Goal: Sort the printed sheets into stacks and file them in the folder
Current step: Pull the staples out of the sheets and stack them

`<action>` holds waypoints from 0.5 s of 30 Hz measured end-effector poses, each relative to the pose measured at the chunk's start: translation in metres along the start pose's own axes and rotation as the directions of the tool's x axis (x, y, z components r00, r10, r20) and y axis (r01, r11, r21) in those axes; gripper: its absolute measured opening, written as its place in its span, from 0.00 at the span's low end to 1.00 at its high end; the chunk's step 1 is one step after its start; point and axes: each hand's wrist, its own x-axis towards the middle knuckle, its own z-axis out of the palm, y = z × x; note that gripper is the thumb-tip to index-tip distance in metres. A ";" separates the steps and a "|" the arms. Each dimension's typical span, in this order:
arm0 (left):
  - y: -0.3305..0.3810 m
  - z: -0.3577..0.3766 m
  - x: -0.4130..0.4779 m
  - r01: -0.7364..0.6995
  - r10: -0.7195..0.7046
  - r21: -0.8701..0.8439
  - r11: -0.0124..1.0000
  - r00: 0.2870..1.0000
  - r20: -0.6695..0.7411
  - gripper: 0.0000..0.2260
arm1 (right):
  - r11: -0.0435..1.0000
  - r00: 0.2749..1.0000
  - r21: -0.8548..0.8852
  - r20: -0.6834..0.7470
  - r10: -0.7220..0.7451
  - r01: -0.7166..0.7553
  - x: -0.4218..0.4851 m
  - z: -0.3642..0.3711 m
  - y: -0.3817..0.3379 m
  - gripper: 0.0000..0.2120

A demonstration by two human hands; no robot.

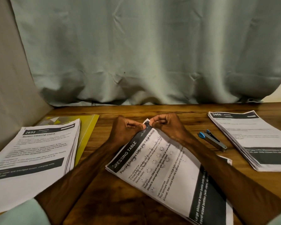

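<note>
Head view: wooden table [104,200]. Left hand [126,129] and right hand [166,126], both curled, pinching far corner of middle paper stack [165,176], headed "DRESSING TABLE", lying angled on table. Left paper stack [34,153], numbered 2652, resting partly on yellow folder [88,127]. Right paper stack [253,138], numbered 3800. Stapler [213,140], blue-tipped, between middle and right stacks. Grey curtain [144,54] behind.

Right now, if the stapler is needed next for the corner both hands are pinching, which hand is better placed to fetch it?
Probably the right hand: the stapler lies on its side of the table, while the left hand can keep pinching the middle stack corner.
</note>
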 end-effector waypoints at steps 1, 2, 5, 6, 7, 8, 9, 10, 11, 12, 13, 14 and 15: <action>-0.001 0.001 0.001 -0.004 0.004 0.010 1.000 1.000 -0.014 0.07 | 0.999 0.999 0.036 0.035 0.025 -0.026 -0.001 -0.001 0.000 0.08; -0.002 0.001 0.001 -0.006 0.007 0.017 1.000 1.000 -0.028 0.07 | 0.996 0.995 0.070 0.078 0.055 -0.061 -0.003 -0.001 -0.001 0.08; -0.003 0.001 0.001 -0.025 0.026 0.031 0.999 0.998 -0.054 0.06 | 0.986 0.980 0.102 0.168 0.111 -0.129 -0.009 -0.001 -0.004 0.08; -0.004 0.001 0.000 -0.037 0.039 0.043 0.998 0.998 -0.056 0.06 | 0.986 0.980 0.103 0.164 0.116 -0.134 -0.009 0.000 -0.004 0.07; -0.003 0.002 -0.001 -0.054 0.058 0.058 0.997 0.996 -0.062 0.06 | 0.985 0.980 0.105 0.154 0.122 -0.139 -0.010 0.000 -0.005 0.07; -0.003 0.003 -0.002 -0.070 0.076 0.081 0.994 0.994 -0.074 0.05 | 0.984 0.982 0.104 0.142 0.126 -0.142 -0.010 0.001 -0.006 0.07; -0.002 0.004 -0.004 -0.086 0.096 0.112 0.990 0.991 -0.090 0.06 | 0.984 0.983 0.103 0.129 0.129 -0.142 -0.010 0.001 -0.007 0.06; -0.002 0.004 -0.004 -0.105 0.122 0.154 0.982 0.987 -0.106 0.07 | 0.986 0.985 0.094 0.114 0.128 -0.139 -0.009 0.001 -0.007 0.06; -0.002 0.004 -0.004 -0.128 0.152 0.200 0.971 0.982 -0.109 0.08 | 0.987 0.987 0.082 0.099 0.128 -0.136 -0.009 0.000 -0.008 0.06; -0.002 0.004 -0.005 -0.154 0.182 0.243 0.958 0.979 -0.096 0.09 | 0.988 0.988 0.070 0.083 0.131 -0.137 -0.009 -0.002 -0.008 0.06; -0.002 0.004 -0.007 -0.175 0.204 0.280 0.944 0.976 -0.078 0.09 | 0.988 0.988 0.066 0.068 0.137 -0.141 -0.009 -0.003 -0.008 0.06; -0.001 0.005 -0.008 -0.187 0.216 0.313 0.931 0.974 -0.062 0.09 | 0.987 0.989 0.066 0.055 0.140 -0.144 -0.009 -0.005 -0.008 0.07; -0.002 0.006 -0.008 -0.186 0.216 0.335 0.924 0.975 -0.055 0.10 | 0.988 0.989 0.066 0.047 0.139 -0.142 -0.009 -0.006 -0.008 0.07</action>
